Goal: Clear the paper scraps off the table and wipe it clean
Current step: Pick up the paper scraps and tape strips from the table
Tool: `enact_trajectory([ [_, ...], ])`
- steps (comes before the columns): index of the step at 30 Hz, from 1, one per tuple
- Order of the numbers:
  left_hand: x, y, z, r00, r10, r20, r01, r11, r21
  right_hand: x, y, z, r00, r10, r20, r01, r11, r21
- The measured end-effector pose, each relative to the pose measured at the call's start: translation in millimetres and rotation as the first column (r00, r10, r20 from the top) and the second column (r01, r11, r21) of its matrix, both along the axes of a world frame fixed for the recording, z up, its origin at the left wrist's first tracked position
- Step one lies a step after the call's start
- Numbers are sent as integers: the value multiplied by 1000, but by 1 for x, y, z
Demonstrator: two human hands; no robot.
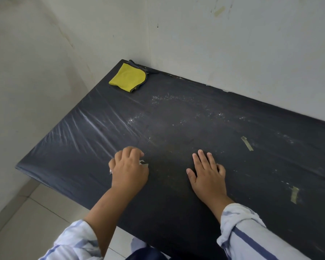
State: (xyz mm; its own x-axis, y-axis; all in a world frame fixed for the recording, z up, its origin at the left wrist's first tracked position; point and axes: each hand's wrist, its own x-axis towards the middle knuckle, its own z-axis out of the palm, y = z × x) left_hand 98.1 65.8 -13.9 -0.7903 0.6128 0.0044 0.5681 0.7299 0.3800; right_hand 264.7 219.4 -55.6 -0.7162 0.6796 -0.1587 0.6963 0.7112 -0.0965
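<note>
A table covered in black plastic sheet (176, 113) fills the middle of the view. My left hand (129, 169) is curled around white paper scraps (143, 163), whose edges poke out on both sides of the fist. Flat on the sheet a little to the right lies my right hand (207, 173), fingers straight and spread. A folded yellow cloth (128, 77) sits at the table's far left corner. Fine white crumbs and dust (163, 98) are scattered across the middle and far part of the sheet.
Two strips of yellowish tape (247, 143) (294, 194) stick to the sheet on the right. White walls (233, 44) border the table at the back and left. Tiled floor (26, 222) shows beyond the table's near left edge.
</note>
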Motion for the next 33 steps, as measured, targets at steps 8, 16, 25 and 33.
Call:
enact_trajectory([
  [8,68,60,-18,892,-428,145,439,897,-56,12,3,8,997,-32,-64,24,992,-125],
  [16,111,130,-31,831,-536,148,554,823,-127,62,34,16,961,-237,-140,224,969,-101],
  [25,137,220,-35,831,-539,136,553,827,-100,104,111,7,916,-362,-173,347,931,-112],
  [33,145,269,-37,916,-382,125,390,920,-43,103,124,-3,905,-391,-165,394,919,-14],
])
